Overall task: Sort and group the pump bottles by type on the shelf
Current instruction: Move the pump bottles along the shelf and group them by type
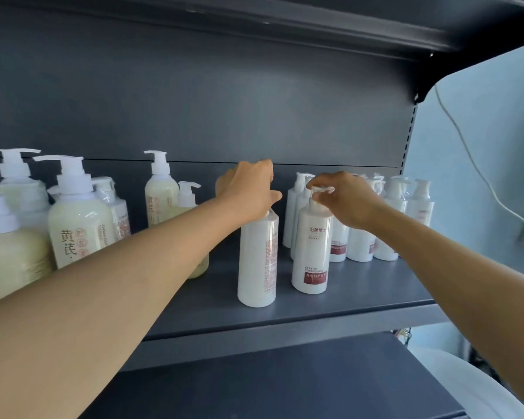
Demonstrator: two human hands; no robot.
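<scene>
Two slim white pump bottles stand near the front of the dark shelf. My left hand grips the pump top of the left white bottle, hiding its pump. My right hand pinches the pump head of the right white bottle, which has a dark red label. Behind them at the right stands a cluster of several matching white bottles. At the left stand several cream-yellow pump bottles of different sizes.
The shelf's dark back panel rises behind the bottles and another shelf hangs overhead. A lower shelf lies below. At the right is a pale blue wall with a white cable.
</scene>
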